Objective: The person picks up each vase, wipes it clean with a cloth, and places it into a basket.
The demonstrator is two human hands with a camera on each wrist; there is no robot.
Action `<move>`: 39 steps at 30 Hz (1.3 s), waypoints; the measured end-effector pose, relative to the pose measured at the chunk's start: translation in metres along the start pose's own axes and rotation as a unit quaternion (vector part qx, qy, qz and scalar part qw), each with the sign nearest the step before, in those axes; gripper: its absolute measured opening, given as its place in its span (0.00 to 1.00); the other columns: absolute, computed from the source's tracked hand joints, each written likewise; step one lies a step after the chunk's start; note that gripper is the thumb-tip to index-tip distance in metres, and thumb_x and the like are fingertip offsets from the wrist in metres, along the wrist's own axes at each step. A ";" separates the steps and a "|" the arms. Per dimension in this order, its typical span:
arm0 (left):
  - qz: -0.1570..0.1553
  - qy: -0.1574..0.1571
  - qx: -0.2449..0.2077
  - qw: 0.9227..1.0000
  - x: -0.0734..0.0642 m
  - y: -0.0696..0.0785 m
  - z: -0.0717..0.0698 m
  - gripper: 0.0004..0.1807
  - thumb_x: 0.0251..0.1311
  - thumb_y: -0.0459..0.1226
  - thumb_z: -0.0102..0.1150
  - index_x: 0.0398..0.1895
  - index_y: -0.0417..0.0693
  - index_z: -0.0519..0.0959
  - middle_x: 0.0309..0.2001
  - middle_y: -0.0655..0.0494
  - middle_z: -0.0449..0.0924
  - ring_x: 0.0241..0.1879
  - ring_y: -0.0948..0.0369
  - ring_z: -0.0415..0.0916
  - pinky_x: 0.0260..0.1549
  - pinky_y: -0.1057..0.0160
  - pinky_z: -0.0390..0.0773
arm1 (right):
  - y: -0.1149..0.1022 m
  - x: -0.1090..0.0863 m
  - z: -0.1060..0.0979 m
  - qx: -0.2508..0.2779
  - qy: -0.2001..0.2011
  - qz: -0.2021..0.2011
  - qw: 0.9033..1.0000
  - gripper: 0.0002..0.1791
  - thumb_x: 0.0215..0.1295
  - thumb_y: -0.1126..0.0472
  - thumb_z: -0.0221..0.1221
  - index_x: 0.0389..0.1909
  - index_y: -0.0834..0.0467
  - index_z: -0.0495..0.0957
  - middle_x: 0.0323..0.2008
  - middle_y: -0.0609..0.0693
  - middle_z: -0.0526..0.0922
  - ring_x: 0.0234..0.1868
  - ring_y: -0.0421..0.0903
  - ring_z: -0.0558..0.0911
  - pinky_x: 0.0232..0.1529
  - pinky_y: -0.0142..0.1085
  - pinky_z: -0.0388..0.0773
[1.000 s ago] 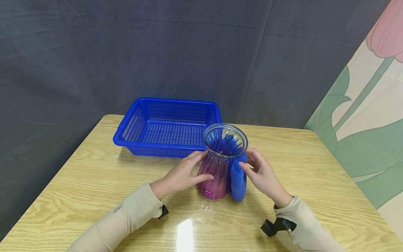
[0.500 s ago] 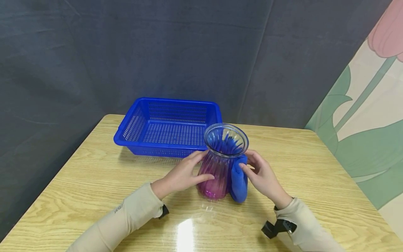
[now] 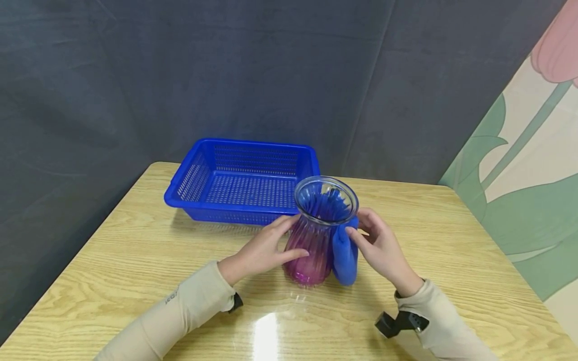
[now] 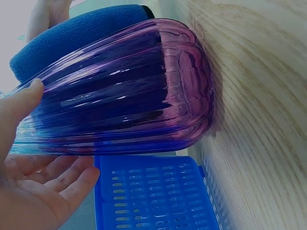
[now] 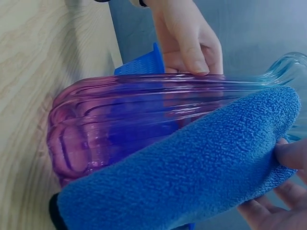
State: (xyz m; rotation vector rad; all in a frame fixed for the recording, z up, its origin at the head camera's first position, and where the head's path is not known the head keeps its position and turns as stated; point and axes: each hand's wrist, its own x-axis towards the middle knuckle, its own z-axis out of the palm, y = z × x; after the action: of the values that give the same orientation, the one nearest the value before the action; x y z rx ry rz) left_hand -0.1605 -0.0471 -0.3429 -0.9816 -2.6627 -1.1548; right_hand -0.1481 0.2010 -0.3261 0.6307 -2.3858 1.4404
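A ribbed glass vase, purple-pink low down and blue towards its flared rim, stands upright on the table. My left hand holds its left side, thumb across the front and fingers behind. Against the right side lies a folded blue cloth, which my right hand pinches near the top between thumb and fingers. In the right wrist view the fuzzy cloth runs along the glass, down to a dark edge near the base. The left wrist view shows the vase's pink base on the tabletop.
Behind the vase and to its left sits a blue perforated plastic basket with nothing seen inside. The wooden table ends at a dark curtain. A flower-patterned panel stands at the right.
My right hand and the cloth have shifted slightly up along the vase's side over the last half second. The left hand and the vase have stayed nearly still.
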 end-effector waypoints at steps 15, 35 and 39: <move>-0.038 0.005 -0.026 0.999 -0.001 0.002 0.002 0.42 0.48 0.51 0.68 0.65 0.48 0.61 0.62 0.50 0.70 0.58 0.55 0.71 0.59 0.54 0.73 | -0.008 0.008 -0.003 0.064 0.021 -0.027 0.997 0.17 0.61 0.76 0.54 0.52 0.73 0.67 0.43 0.28 0.79 0.44 0.28 0.80 0.43 0.21 0.80; -0.016 -0.002 -0.028 0.999 -0.002 -0.002 -0.002 0.37 0.54 0.46 0.63 0.66 0.47 0.63 0.56 0.51 0.71 0.56 0.54 0.72 0.57 0.51 0.75 | -0.017 0.012 -0.013 0.113 0.069 -0.032 0.991 0.18 0.61 0.77 0.52 0.53 0.67 0.70 0.40 0.37 0.82 0.38 0.31 0.79 0.37 0.21 0.77; -0.011 -0.011 -0.035 0.999 -0.001 -0.004 -0.003 0.37 0.55 0.46 0.62 0.68 0.47 0.61 0.56 0.50 0.71 0.55 0.54 0.73 0.57 0.51 0.75 | -0.018 0.012 -0.012 0.100 0.061 -0.030 0.993 0.18 0.61 0.77 0.53 0.53 0.68 0.69 0.40 0.37 0.81 0.38 0.31 0.80 0.37 0.21 0.77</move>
State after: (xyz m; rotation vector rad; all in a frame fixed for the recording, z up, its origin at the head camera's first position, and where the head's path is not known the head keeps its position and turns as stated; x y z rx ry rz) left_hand -0.1622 -0.0520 -0.3436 -0.9827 -2.6743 -1.2577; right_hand -0.1487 0.2019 -0.3011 0.6368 -2.1300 1.6546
